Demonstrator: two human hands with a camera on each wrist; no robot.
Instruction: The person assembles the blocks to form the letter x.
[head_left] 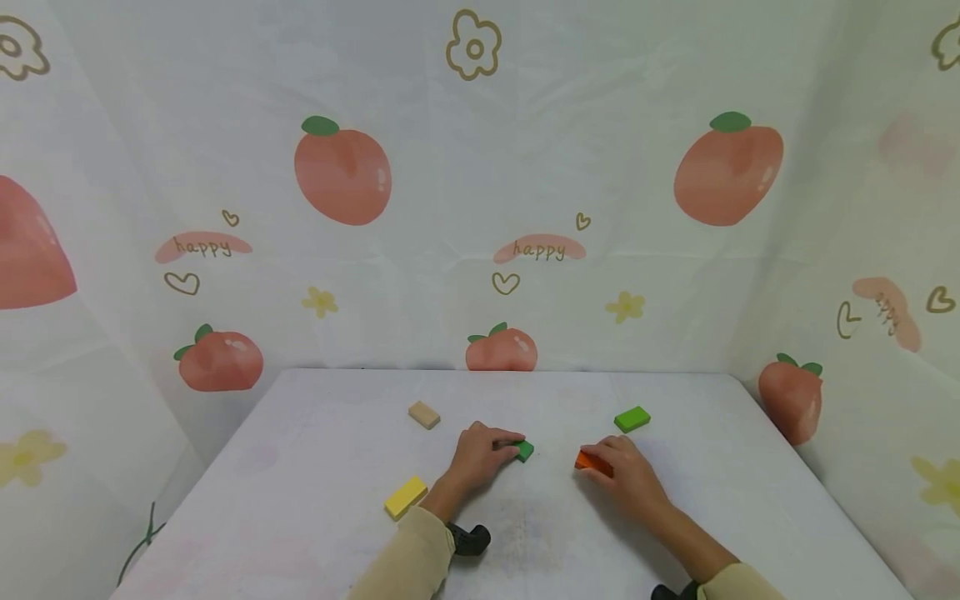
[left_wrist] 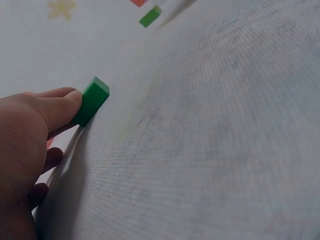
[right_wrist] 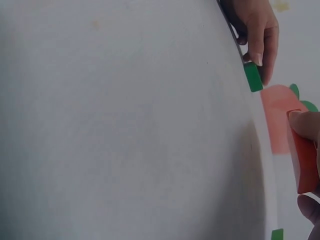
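Note:
My left hand (head_left: 477,456) pinches a dark green block (head_left: 525,451) between thumb and fingers near the middle of the table. In the left wrist view the green block (left_wrist: 94,101) sits low at the table surface, one end sticking out past the fingertips. To the right, my right hand (head_left: 626,477) grips an orange-red block (head_left: 592,463). The right wrist view shows that block (right_wrist: 303,157) with the thumb on its upper end, raised over the table; its far side is hidden by the hand. A gap separates the two held blocks.
A light green block (head_left: 632,419) lies behind my right hand. A wooden, tan block (head_left: 424,415) lies at the back left, and a yellow block (head_left: 406,498) is beside my left wrist. The white table (head_left: 337,450) meets a printed cloth backdrop (head_left: 420,292) behind.

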